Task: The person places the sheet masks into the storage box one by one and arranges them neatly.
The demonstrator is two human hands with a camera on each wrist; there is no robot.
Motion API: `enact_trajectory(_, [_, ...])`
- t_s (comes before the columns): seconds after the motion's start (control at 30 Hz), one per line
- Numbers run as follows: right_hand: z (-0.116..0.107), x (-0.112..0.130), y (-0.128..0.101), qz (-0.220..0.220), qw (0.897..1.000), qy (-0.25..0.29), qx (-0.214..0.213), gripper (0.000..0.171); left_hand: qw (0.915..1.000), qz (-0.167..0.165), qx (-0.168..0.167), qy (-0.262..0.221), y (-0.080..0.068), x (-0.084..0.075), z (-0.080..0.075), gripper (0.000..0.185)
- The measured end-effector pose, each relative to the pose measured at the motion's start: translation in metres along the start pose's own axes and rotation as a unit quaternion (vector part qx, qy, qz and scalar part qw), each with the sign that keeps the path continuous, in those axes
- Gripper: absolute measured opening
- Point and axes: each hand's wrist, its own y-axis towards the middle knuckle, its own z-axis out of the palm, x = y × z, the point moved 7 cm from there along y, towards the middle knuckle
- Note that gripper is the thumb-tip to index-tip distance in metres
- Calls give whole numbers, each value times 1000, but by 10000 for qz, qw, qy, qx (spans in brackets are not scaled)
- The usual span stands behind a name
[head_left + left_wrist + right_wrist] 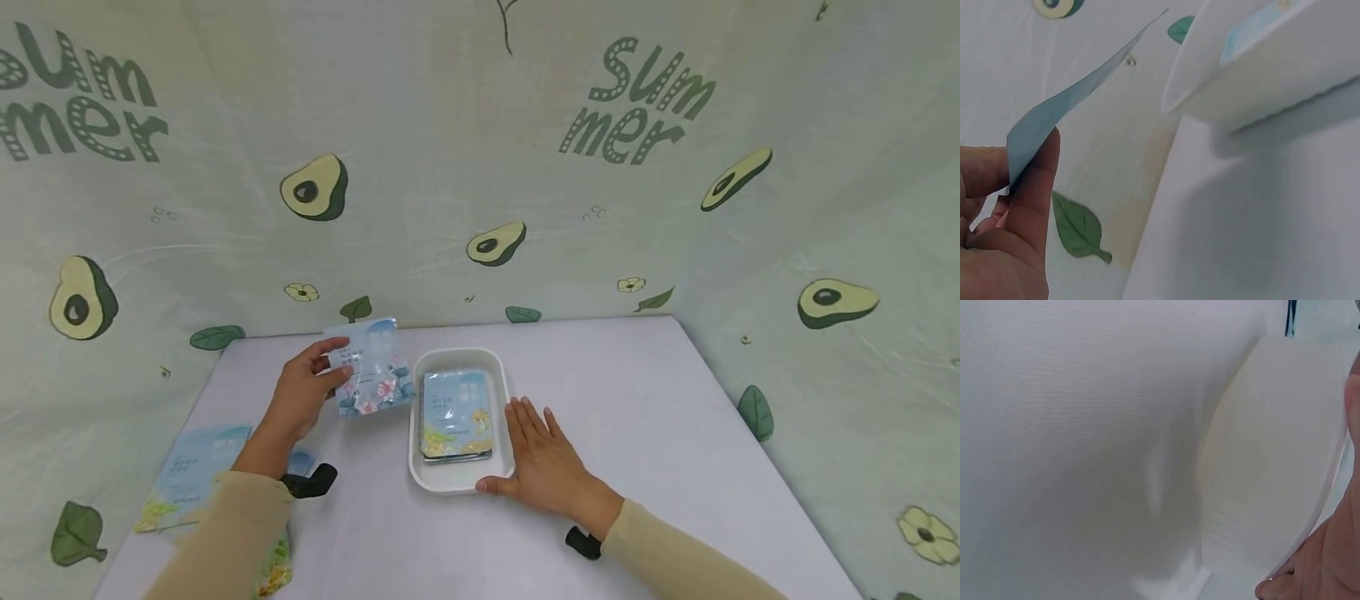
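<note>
My left hand (300,392) pinches a flat light-blue packet (372,379) printed with pink flowers, thumb on its front. The packet is tilted up above the table, left of the white tray (418,482). From the left wrist view the packet (1047,119) shows nearly edge-on between thumb and fingers. Inside the tray lies a stack of similar blue packets (456,408), the top one with yellow flowers. My right hand (546,467) rests against the tray's right side, fingers extended and thumb at the near corner. The right wrist view has the tray's wall (1266,462) beside that hand.
More blue packets (197,467) lie at the table's left, partly hidden under my left forearm. The white table (645,400) meets a patterned cloth backdrop (420,167) at the back and sides.
</note>
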Motion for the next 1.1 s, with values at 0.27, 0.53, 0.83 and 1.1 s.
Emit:
enact_trajectory(0.27, [0,-1,0,-23,10000,28,-49,125,9970,21,632,-451,10,-15,69,57])
enact_trajectory(0.53, [3,-2,0,26,9999,112,38,126,9949,24,948,-331,15,-6,117,55])
enact_trajectory(0.83, [1,0,-1,3,10000,-31,-13,125,9959,66,906,-18,12,-1,137,49])
enact_trajectory(1.1, [1,0,-1,-12,10000,-46,-53,124,9854,152,751,1519,10,-10,138,48])
